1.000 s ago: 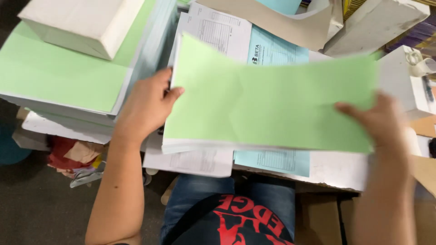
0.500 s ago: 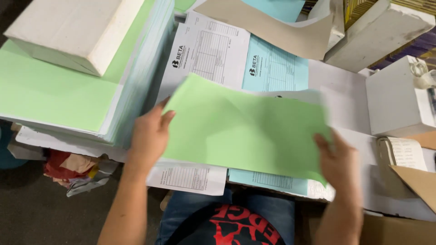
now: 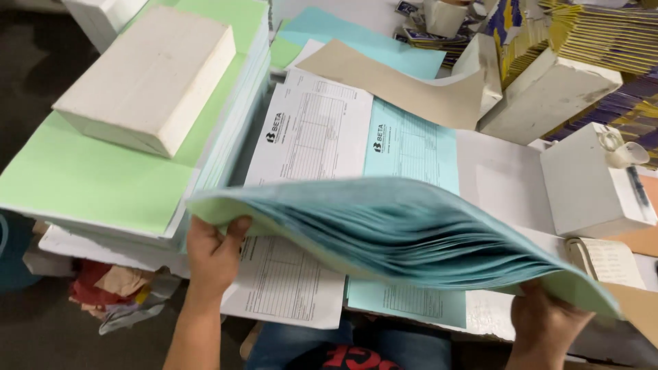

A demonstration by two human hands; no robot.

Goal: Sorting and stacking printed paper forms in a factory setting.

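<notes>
I hold a thick sheaf of paper [image 3: 404, 233], green on the outside with many blue and white sheets fanned inside, lifted edge-on above the table. My left hand [image 3: 214, 257] grips its left end with the thumb on the edge. At the lower right, my right hand [image 3: 545, 329] holds the right end from beneath. Under the sheaf lie a white printed form [image 3: 312, 133] and a light blue printed form [image 3: 411, 147], side by side on the table.
A tall stack of green-topped paper [image 3: 96, 185] stands at the left, weighted by a white block [image 3: 154, 75]. More white blocks [image 3: 593, 181] sit at the right, a tan card sheet [image 3: 404, 85] at the back, yellow booklets [image 3: 603, 31] at the far right.
The green sheaf lay flat and face up in both hands; now it is tilted up edge-on, sheets fanning open, and both hands have dropped lower and nearer to me.
</notes>
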